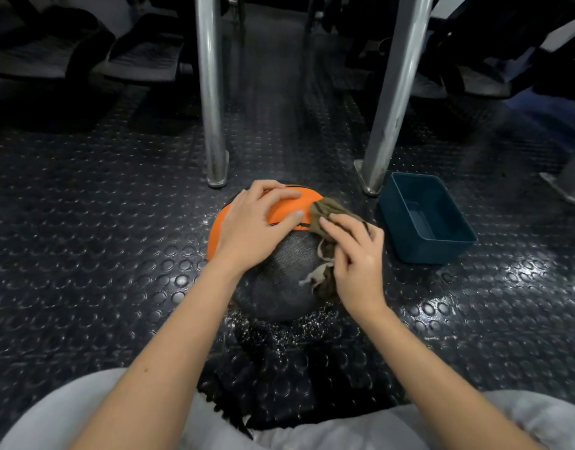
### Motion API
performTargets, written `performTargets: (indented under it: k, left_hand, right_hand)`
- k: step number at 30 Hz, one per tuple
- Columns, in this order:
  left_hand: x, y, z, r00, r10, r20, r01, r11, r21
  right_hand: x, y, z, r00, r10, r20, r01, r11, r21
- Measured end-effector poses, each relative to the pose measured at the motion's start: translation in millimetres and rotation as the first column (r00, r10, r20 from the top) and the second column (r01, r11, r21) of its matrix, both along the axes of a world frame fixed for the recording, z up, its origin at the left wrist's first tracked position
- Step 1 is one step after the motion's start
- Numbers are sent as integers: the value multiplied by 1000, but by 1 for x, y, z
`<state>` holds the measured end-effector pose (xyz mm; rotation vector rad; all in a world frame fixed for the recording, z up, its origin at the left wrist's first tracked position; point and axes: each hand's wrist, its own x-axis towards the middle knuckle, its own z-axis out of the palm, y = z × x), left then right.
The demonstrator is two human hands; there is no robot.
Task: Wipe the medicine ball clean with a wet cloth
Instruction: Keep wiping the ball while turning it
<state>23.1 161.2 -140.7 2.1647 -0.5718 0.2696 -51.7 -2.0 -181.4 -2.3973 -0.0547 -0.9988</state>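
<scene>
The medicine ball (279, 277) sits on the studded rubber floor (85, 254) right in front of the person's knees, approx. centred between both forearms. Its far-left part is orange, the near part black. It's round, so there's no long axis to line up with; what counts is which face each hand covers.

The left hand (257, 222) lies on the orange top-left, fingers spread and fairly straight, palm down. It's bracing the ball, not gripping anything. The right hand (357, 264) is on the ball's right flank, fingers laid fairly flat over a brownish cloth (325, 211) and pressing it to the surface. The cloth is bunched under the palm, its front edge poking out toward the orange/black seam, with frayed ends hanging below. Can't tell whether the thumb hooks the cloth.

So the cloth is already in contact on the right side, w/ its leading edge almost touching the left fingertips. The uncovered black face lies toward the person and to the left of the cloth hand — probably the next stroke runs that way, or the left hand turns the ball to bring a fresh face under the cloth.

A blue tub (438, 253) stands just beside the ball on the right, nearer the right hand, so that's the obvious hand for re-wetting. Droplets (279, 332) glint on the floor at the ball's near edge. Two metal legs (211, 92) stand behind it.
</scene>
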Motion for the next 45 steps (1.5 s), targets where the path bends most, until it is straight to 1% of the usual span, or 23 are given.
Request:
performTargets:
  k: [2,5,7,8,10,12,14,16,18,20,22,24,27,29,31,32,35,37,38,40,42,44,45]
  left_hand:
    - [-2,-5,2,1000,4,12,-4,999,46]
    - [-1,0,0,1000,5,26,-7,999,50]
    - [0,8,-3,1000,6,6,-6,1000,6]
    - [0,12,-3,1000,10,-10,-10,1000,-19]
    - [1,16,-3,999,23,-26,-25,998,-60]
    - [2,15,-3,999,29,-19,-30,998,-55]
    - [2,11,-3,999,28,-19,-29,998,-48]
    - [2,7,-1,999,37,-20,-38,998,-50]
    - [1,4,0,999,36,-25,-37,998,-42]
    - [1,4,1,999,37,-33,-38,999,-30]
    - [0,5,0,998,45,-35,-45,999,-15]
    - [0,7,-1,996,71,-45,-72,997,-22]
    - [2,11,-2,995,83,-59,-86,995,-49]
    - [2,10,-2,996,56,-67,-59,997,-55]
    - [3,9,-1,996,40,-76,-44,998,-50]
    - [3,9,0,996,42,-83,-46,998,-42]
    - [3,9,1,996,61,-69,-63,998,-24]
    - [0,10,1,994,89,-63,-91,995,-30]
    - [-2,10,1,992,111,-67,-113,993,-28]
    - [-6,7,1,988,146,-58,-147,989,-14]
    - [-8,4,1,989,147,-27,-147,989,9]
    - [-7,1,1,994,109,-14,-108,994,34]
    - [-7,1,1,995,93,-27,-92,995,34]
  right_hand:
    - [-1,-15,-8,986,-110,-124,125,985,117]
    - [1,-31,-12,945,-86,-317,165,959,229]
    - [7,-28,5,953,-78,-294,166,943,288]
    - [10,-21,18,967,-70,-246,140,949,281]
    - [14,1,36,990,37,-138,-11,983,181]
    - [11,19,36,980,158,-122,-155,987,34]
    - [6,18,24,976,168,-138,-169,986,7]
    - [3,7,12,985,136,-109,-124,986,108]
    - [-1,-5,3,991,79,-112,-45,959,281]
    - [0,-12,-2,980,69,-189,21,900,435]
    - [1,-10,1,967,61,-249,70,871,486]
    - [3,3,12,968,40,-246,66,911,407]
    - [3,25,27,984,140,-107,-120,978,173]
    - [4,20,24,984,156,-91,-144,981,134]
    - [7,-2,15,986,66,-152,-33,978,208]
    - [7,-11,10,974,32,-224,27,966,258]
    - [7,-20,8,921,88,-380,113,872,476]
    - [12,-15,15,911,110,-398,155,803,575]
    - [13,-12,20,916,103,-388,156,800,580]
    - [13,2,30,944,84,-318,87,868,489]
    - [9,21,37,973,101,-209,-34,953,300]
    - [7,26,39,983,133,-129,-109,978,176]
    - [8,19,36,984,122,-132,-98,980,171]
